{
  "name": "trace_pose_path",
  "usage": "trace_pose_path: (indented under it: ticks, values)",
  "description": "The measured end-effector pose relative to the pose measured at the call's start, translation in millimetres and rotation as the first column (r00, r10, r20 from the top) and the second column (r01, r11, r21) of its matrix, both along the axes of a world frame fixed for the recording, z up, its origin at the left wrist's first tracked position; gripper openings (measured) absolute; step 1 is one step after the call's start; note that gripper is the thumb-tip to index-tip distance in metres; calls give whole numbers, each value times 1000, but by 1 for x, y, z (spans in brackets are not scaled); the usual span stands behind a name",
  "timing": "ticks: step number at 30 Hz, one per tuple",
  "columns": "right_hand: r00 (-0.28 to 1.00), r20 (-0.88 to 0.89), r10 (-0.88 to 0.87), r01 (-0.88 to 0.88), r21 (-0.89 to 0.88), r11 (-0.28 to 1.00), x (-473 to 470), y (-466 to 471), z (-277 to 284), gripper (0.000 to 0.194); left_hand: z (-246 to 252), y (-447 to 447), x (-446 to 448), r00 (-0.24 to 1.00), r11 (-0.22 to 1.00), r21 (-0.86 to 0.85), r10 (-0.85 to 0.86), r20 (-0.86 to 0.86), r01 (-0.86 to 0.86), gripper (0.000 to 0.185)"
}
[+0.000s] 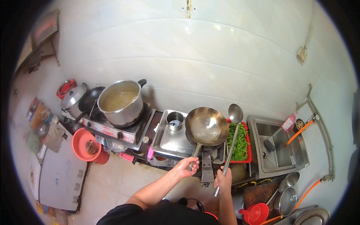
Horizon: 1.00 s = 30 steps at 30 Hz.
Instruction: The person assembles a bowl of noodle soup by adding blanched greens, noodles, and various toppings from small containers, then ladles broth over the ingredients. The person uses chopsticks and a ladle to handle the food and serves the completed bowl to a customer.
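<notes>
My left hand grips the handle of a metal wok, which sits over a burner and has a shiny, bare-looking inside. In my right hand is the long metal handle of a ladle; its bowl is raised beside the wok's right rim. Left of the wok lies a stainless steel tray, with a metal cup and a small utensil on it. A red basket of green leafy vegetables stands to the right, partly behind the ladle handle.
A large pot of cloudy liquid stands on a gas stove at left. Beneath it is a pink basin. A steel sink is at right, with a red plastic dipper and a strainer below it.
</notes>
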State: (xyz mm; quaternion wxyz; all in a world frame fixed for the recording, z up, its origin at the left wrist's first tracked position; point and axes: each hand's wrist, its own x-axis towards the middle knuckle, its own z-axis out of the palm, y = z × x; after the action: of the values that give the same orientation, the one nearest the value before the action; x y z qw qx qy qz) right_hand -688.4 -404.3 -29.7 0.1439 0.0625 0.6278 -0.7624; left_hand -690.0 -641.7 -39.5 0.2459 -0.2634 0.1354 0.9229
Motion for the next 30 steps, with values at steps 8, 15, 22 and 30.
trace_pose_path:
  ticks: [8, 15, 22, 30]
  values:
    - [998, 37, 49, -42, -171, 984, 11, -24, 9, 38, -7, -16, -2, 998, 997, 38, -68, -8, 68, 17]
    - [946, -117, 302, -315, -116, 942, -10, -115, 50, 55, -17, -46, 2, 999, 997, 68, -41, 16, 39, 34]
    - [725, -89, 684, -673, 121, 729, -70, -328, 114, 47, -95, -141, 93, 981, 979, -93, -188, -40, 184, 44]
    - [517, 150, 843, -710, 624, 325, -107, -582, 122, 10, -237, -377, 343, 639, 695, -570, 687, 346, -438, 30]
